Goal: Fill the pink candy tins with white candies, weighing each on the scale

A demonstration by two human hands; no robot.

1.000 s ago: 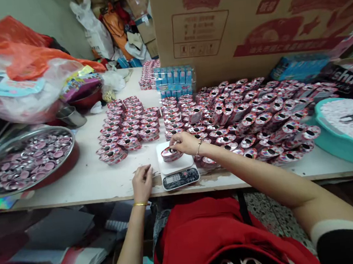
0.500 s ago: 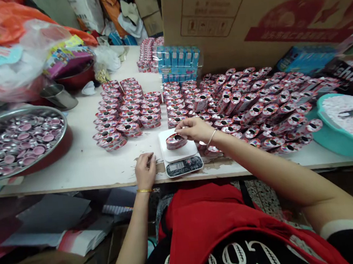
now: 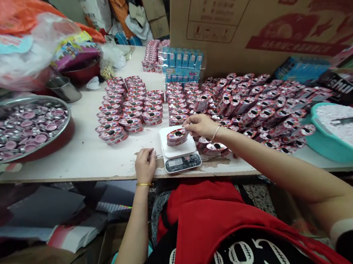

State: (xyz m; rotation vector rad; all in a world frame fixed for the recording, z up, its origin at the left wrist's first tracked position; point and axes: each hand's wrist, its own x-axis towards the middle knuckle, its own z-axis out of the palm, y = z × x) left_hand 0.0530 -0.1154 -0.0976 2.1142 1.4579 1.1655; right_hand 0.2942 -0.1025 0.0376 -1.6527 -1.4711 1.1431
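Observation:
On a white digital scale point(image 3: 182, 150) sits a small oval box point(image 3: 176, 137) with a red-and-white pattern and a dark hole in its top. My right hand point(image 3: 201, 126) hovers at the box's right rim, thumb and fingertips pinched together; whatever is between them is too small to make out. Left of the scale, my left hand point(image 3: 145, 165) rests on the table edge with curled fingers, their inner side hidden. Rows of matching oval boxes point(image 3: 131, 124) stand behind the scale. A denser group of these boxes point(image 3: 265, 112), many tilted, crowds under and beyond my right forearm.
A large metal bowl point(image 3: 70, 128) of small pink-and-silver round pieces stands at left. At right is a teal basin point(image 3: 325, 141) of pale pieces with a dark flat tool point(image 3: 352, 120) on top. A blue pack point(image 3: 181, 62) and a big carton point(image 3: 214, 14) stand behind.
My right hand has drawn slightly right, off the top of the box on the scale. The scale's display looks different. My left hand stays by the scale; the whole view has shifted a little.

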